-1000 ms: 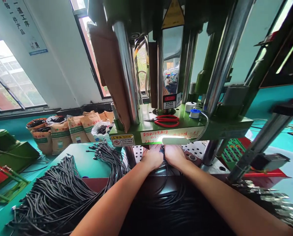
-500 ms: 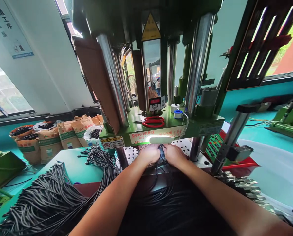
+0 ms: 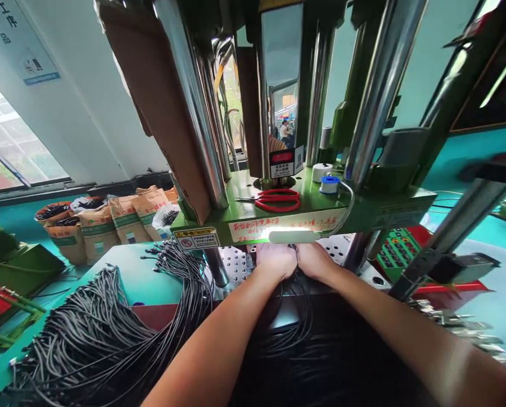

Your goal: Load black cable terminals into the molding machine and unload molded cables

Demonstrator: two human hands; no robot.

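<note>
Both hands reach under the front of a green press (image 3: 354, 217), close together over its perforated metal bed (image 3: 237, 265). My left hand (image 3: 277, 260) is curled, its fingertips hidden beneath the press plate. Against it sits my right hand (image 3: 314, 261), also curled, with fingers out of sight. Black cables (image 3: 297, 322) run down from between the two hands toward my lap. Whatever the fingers grip at the cable ends is hidden. On the plate above lie red-handled scissors (image 3: 278, 199).
A large pile of black cables (image 3: 87, 333) covers the left table, with a second bundle (image 3: 189, 277) beside the press. Metal fittings (image 3: 460, 325) lie at the right. White and blue tape rolls (image 3: 329, 184) rest on the press plate. Paper sacks (image 3: 123, 217) stand behind.
My head view has moved closer and turned a little left, so the press appears larger and further right. My hands stay under the plate and are now pressed closer together.
</note>
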